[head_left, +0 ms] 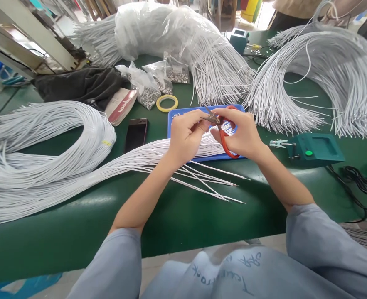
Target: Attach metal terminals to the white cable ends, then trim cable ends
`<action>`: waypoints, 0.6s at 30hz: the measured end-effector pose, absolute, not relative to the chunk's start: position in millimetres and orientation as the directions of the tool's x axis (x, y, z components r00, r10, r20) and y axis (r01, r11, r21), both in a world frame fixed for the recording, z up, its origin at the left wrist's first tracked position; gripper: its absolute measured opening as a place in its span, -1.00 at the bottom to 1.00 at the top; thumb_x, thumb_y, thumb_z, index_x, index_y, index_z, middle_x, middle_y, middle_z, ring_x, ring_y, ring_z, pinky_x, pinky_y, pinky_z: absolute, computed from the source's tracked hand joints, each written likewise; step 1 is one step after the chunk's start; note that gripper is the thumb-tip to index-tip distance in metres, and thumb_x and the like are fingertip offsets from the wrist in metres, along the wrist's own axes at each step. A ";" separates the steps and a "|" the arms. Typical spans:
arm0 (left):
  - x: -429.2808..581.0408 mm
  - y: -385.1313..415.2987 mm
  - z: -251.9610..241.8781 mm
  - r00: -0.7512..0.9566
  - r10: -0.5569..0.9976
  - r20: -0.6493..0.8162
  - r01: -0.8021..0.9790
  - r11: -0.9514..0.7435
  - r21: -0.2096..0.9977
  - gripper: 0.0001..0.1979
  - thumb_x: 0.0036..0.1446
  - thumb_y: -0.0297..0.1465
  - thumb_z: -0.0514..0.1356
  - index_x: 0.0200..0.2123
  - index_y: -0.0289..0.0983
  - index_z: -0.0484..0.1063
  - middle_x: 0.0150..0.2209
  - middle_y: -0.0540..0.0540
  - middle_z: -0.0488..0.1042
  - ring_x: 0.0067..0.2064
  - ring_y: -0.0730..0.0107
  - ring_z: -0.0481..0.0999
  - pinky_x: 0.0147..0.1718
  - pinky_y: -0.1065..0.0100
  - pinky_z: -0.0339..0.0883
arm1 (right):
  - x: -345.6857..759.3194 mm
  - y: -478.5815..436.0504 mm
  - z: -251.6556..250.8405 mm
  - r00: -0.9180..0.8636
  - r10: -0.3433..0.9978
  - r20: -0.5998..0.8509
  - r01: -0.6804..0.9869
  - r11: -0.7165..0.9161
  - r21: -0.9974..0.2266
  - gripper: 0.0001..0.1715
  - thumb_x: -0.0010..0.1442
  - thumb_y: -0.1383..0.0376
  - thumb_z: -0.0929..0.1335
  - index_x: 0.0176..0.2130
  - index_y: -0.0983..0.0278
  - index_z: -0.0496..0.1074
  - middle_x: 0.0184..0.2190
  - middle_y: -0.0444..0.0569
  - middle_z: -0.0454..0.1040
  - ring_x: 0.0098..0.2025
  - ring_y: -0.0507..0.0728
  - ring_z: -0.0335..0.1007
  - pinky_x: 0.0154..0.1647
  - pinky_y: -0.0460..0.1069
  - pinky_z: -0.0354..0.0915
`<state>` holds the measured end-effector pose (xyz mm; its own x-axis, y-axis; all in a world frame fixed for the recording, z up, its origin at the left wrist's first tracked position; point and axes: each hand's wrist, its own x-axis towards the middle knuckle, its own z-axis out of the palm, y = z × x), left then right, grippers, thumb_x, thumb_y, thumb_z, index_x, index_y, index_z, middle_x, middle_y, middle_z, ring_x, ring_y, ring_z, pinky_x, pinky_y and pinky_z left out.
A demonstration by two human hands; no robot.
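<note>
My right hand (242, 133) is wrapped round the red-handled scissors (223, 139), whose blades point left toward my left hand (188, 135). The fingers of my left hand are pinched together at the blade tips; what they hold is too small to make out. Both hands are above a blue tray (173, 113). A long bundle of white wires (139, 155) runs from the left, under my left hand, with its ends over the tray. Several loose wires (208, 182) fan out in front of the tray.
Coiled white wires (99, 137) lie left, beside a phone (136, 135). Behind are yellow tape (167, 103), bags of metal parts (149, 93) and a plastic-wrapped wire bundle (158, 33). At right are another wire bundle (273, 83), a green device (320, 148) and a black cable (360, 182).
</note>
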<state>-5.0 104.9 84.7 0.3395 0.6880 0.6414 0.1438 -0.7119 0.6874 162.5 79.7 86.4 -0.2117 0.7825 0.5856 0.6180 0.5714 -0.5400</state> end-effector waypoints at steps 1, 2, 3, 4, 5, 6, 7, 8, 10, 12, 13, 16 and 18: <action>-4.9 104.7 84.7 0.343 0.685 0.643 0.152 -0.716 0.682 -0.64 0.31 -0.18 0.10 -0.42 -0.27 0.49 -0.43 -0.04 0.52 -0.42 0.45 0.43 -0.42 0.40 0.26 | 162.4 79.7 86.5 -0.213 0.784 0.583 0.622 0.569 -0.538 -0.69 0.03 0.31 0.36 -0.17 0.27 0.49 -0.39 -0.11 0.52 -0.34 0.07 0.39 -0.33 -0.03 0.27; -4.8 104.6 84.8 0.346 0.683 0.643 0.159 -0.718 0.678 -0.65 0.31 -0.20 0.10 -0.41 -0.27 0.50 -0.43 -0.04 0.53 -0.42 0.45 0.44 -0.42 0.40 0.27 | 162.3 79.6 86.6 -0.213 0.786 0.581 0.625 0.567 -0.537 -0.69 0.03 0.30 0.35 -0.17 0.27 0.49 -0.39 -0.10 0.52 -0.34 0.07 0.38 -0.33 -0.03 0.27; -4.9 104.5 84.9 0.347 0.681 0.644 0.161 -0.720 0.675 -0.67 0.31 -0.22 0.10 -0.40 -0.27 0.51 -0.42 -0.04 0.53 -0.41 0.45 0.45 -0.41 0.40 0.28 | 162.3 79.4 86.7 -0.212 0.787 0.579 0.626 0.565 -0.538 -0.68 0.03 0.30 0.35 -0.16 0.27 0.49 -0.39 -0.10 0.52 -0.34 0.07 0.38 -0.33 -0.03 0.27; -5.1 104.5 85.0 0.349 0.677 0.648 0.157 -0.724 0.672 -0.68 0.31 -0.24 0.11 -0.40 -0.27 0.51 -0.42 -0.04 0.54 -0.41 0.45 0.46 -0.41 0.40 0.29 | 162.4 79.3 86.8 -0.211 0.788 0.578 0.625 0.563 -0.540 -0.68 0.03 0.29 0.36 -0.16 0.27 0.50 -0.39 -0.10 0.52 -0.35 0.06 0.38 -0.34 -0.03 0.26; -5.3 104.5 85.1 0.348 0.670 0.656 0.149 -0.730 0.667 -0.70 0.31 -0.27 0.11 -0.41 -0.27 0.51 -0.42 -0.04 0.54 -0.41 0.45 0.46 -0.41 0.41 0.29 | 162.5 79.1 87.0 -0.211 0.791 0.575 0.625 0.561 -0.543 -0.67 0.03 0.29 0.36 -0.15 0.27 0.50 -0.38 -0.10 0.52 -0.35 0.06 0.38 -0.34 -0.03 0.26; -5.4 104.5 85.3 0.348 0.661 0.665 0.139 -0.737 0.661 -0.72 0.30 -0.30 0.12 -0.41 -0.27 0.51 -0.42 -0.04 0.54 -0.41 0.45 0.47 -0.41 0.41 0.29 | 162.6 78.9 87.2 -0.212 0.794 0.570 0.624 0.559 -0.547 -0.66 0.02 0.28 0.36 -0.15 0.26 0.50 -0.38 -0.10 0.52 -0.35 0.06 0.38 -0.34 -0.04 0.26; -5.5 104.6 85.4 0.348 0.651 0.674 0.130 -0.746 0.653 -0.74 0.30 -0.33 0.12 -0.41 -0.27 0.51 -0.42 -0.03 0.54 -0.40 0.46 0.47 -0.40 0.41 0.29 | 162.7 78.6 87.4 -0.212 0.797 0.565 0.621 0.557 -0.552 -0.65 0.01 0.29 0.36 -0.14 0.26 0.50 -0.38 -0.11 0.52 -0.35 0.06 0.38 -0.34 -0.04 0.26; -5.5 104.6 85.5 0.348 0.641 0.684 0.126 -0.755 0.644 -0.75 0.29 -0.36 0.12 -0.41 -0.27 0.51 -0.42 -0.03 0.54 -0.39 0.46 0.48 -0.39 0.42 0.30 | 162.7 78.4 87.6 -0.213 0.800 0.561 0.618 0.556 -0.557 -0.64 0.01 0.29 0.36 -0.14 0.26 0.50 -0.38 -0.11 0.52 -0.35 0.06 0.38 -0.34 -0.04 0.26; -5.2 104.6 85.6 0.348 0.624 0.700 0.135 -0.772 0.621 -0.76 0.29 -0.40 0.12 -0.40 -0.27 0.52 -0.41 -0.02 0.54 -0.38 0.45 0.49 -0.39 0.42 0.30 | 162.7 77.8 88.2 -0.211 0.804 0.556 0.609 0.553 -0.569 -0.63 -0.01 0.31 0.36 -0.14 0.26 0.51 -0.38 -0.11 0.52 -0.35 0.06 0.38 -0.33 -0.04 0.27; -4.6 104.5 85.7 0.343 0.614 0.711 0.164 -0.784 0.598 -0.76 0.29 -0.41 0.11 -0.41 -0.27 0.52 -0.42 -0.02 0.54 -0.38 0.46 0.49 -0.40 0.42 0.29 | 162.6 77.2 88.7 -0.206 0.809 0.551 0.602 0.548 -0.581 -0.62 -0.02 0.31 0.36 -0.14 0.27 0.52 -0.39 -0.12 0.52 -0.36 0.06 0.38 -0.33 -0.04 0.28; -4.4 104.5 85.6 0.338 0.610 0.717 0.179 -0.790 0.587 -0.75 0.28 -0.42 0.11 -0.41 -0.27 0.52 -0.42 -0.02 0.54 -0.39 0.46 0.48 -0.42 0.43 0.28 | 162.6 76.9 88.9 -0.204 0.812 0.547 0.598 0.546 -0.586 -0.61 -0.02 0.31 0.37 -0.14 0.27 0.52 -0.38 -0.12 0.52 -0.36 0.05 0.38 -0.32 -0.04 0.28; -4.1 104.6 85.8 0.326 0.600 0.731 0.214 -0.800 0.561 -0.75 0.27 -0.44 0.11 -0.43 -0.28 0.51 -0.44 -0.02 0.54 -0.43 0.48 0.45 -0.46 0.43 0.24 | 162.4 76.2 89.9 -0.203 0.819 0.536 0.582 0.541 -0.607 -0.61 -0.01 0.30 0.38 -0.13 0.26 0.52 -0.37 -0.12 0.53 -0.37 0.05 0.38 -0.32 -0.04 0.29; -4.3 104.6 86.0 0.323 0.595 0.735 0.228 -0.803 0.550 -0.75 0.27 -0.45 0.11 -0.43 -0.28 0.51 -0.46 -0.02 0.53 -0.45 0.49 0.43 -0.48 0.43 0.22 | 162.2 75.5 91.1 -0.203 0.824 0.529 0.564 0.540 -0.624 -0.63 0.00 0.31 0.38 -0.13 0.26 0.53 -0.38 -0.13 0.53 -0.38 0.04 0.38 -0.32 -0.04 0.30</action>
